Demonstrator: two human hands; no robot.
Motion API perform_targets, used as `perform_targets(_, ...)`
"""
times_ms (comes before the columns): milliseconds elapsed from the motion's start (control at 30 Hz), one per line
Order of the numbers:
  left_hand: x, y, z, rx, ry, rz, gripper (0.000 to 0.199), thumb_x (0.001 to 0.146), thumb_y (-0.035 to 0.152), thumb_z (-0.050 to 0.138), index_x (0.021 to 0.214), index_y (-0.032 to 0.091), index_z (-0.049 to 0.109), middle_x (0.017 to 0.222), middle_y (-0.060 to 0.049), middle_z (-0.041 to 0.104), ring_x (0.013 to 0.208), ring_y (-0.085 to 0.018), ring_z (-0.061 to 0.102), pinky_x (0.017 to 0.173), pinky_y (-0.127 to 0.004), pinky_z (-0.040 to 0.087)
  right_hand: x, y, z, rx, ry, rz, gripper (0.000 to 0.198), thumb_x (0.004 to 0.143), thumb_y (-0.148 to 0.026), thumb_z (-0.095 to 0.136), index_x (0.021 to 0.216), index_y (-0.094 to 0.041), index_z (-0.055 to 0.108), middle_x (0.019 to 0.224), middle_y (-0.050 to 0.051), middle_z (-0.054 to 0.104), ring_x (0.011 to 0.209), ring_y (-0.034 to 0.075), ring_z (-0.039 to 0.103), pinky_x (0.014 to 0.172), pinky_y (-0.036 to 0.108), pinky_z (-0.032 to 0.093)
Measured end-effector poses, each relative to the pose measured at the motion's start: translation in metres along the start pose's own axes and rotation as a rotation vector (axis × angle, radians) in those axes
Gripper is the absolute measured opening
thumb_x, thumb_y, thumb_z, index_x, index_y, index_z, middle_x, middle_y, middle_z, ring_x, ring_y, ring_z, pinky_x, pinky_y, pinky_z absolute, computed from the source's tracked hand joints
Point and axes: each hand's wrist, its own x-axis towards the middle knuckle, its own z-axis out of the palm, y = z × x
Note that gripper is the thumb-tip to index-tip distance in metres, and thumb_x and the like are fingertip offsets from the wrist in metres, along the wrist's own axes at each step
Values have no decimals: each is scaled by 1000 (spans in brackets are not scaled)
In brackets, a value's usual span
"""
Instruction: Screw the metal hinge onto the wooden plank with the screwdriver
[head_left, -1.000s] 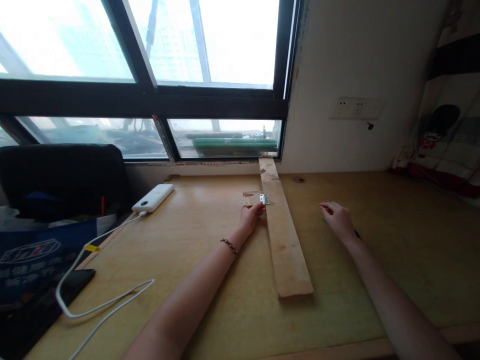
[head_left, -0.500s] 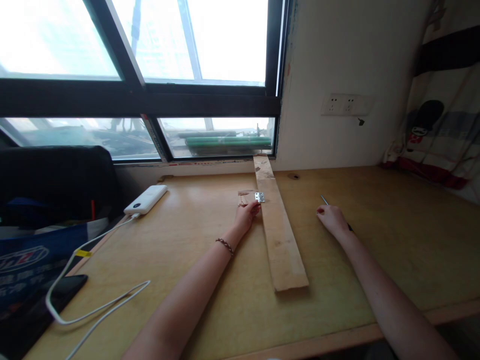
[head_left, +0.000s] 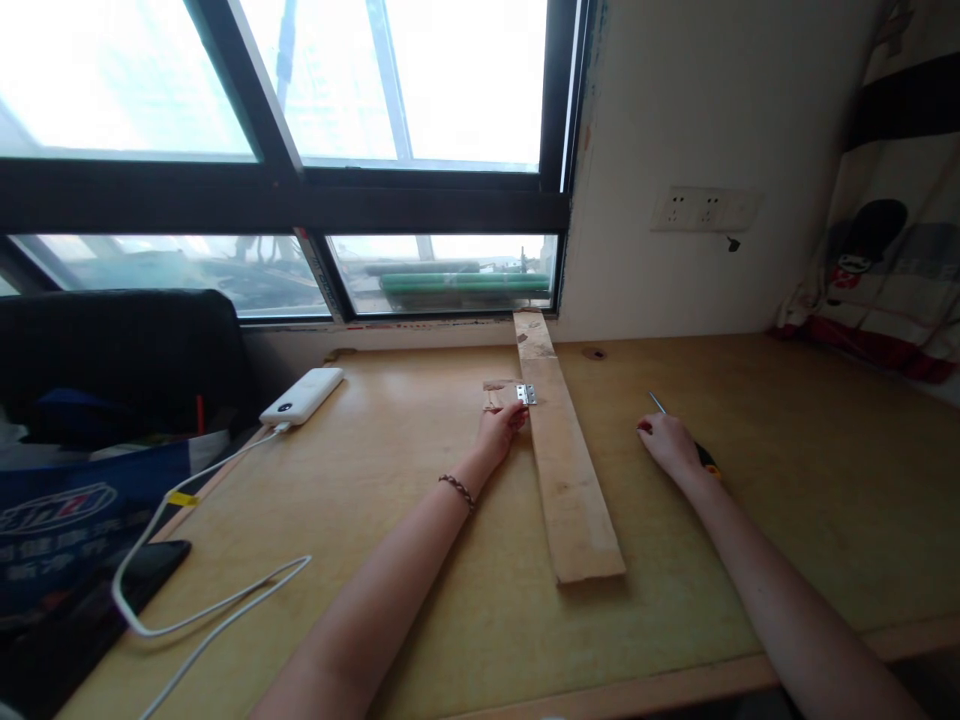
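A long wooden board (head_left: 577, 490) lies lengthwise on the table, its far end near the window. Against its left edge sits a short wood piece (head_left: 499, 392), partly hidden by my fingers. A silver hinge (head_left: 527, 394) spans the two, its holes showing. My left hand (head_left: 501, 430) is closed, fingertips pinching at the hinge's near edge. Right of the board, my right hand (head_left: 667, 440) is closed around a screwdriver (head_left: 658, 403); the metal shaft pokes out ahead and the black and yellow handle shows behind. Whether its pinched fingertips also hold something small I cannot tell.
A white power bank (head_left: 304, 395) with a white cable (head_left: 217, 615) lies on the table's left. Beyond that edge are a black chair (head_left: 120, 350) and a blue bag (head_left: 82, 510). A dark flat device (head_left: 150, 570) rests at the left edge. The window (head_left: 442, 270) stands behind.
The whole view has shifted slightly, so things appear a little further right. More of the screwdriver's handle shows behind my right hand. My left hand stays at the hinge.
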Motion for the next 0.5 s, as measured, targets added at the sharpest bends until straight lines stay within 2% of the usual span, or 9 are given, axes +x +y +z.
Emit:
perform_targets(167, 2, -2, -2, -14, -21, 10, 21, 57, 18, 70, 75, 12, 61, 68, -3, 65, 56, -9, 58, 57, -20, 44, -1, -4, 0, -13, 3, 11, 17, 74, -20, 49, 75, -18, 66, 79, 7, 66, 73, 17, 60, 62, 25, 40)
perform_targets(500, 3, -2, -2, -30, -15, -15, 23, 56, 17, 71, 76, 11, 61, 67, -2, 65, 55, -8, 58, 57, -19, 44, 0, -3, 4, 100, 30, 64, 13, 73, -22, 50, 75, -19, 63, 74, 5, 66, 70, 17, 60, 61, 25, 39)
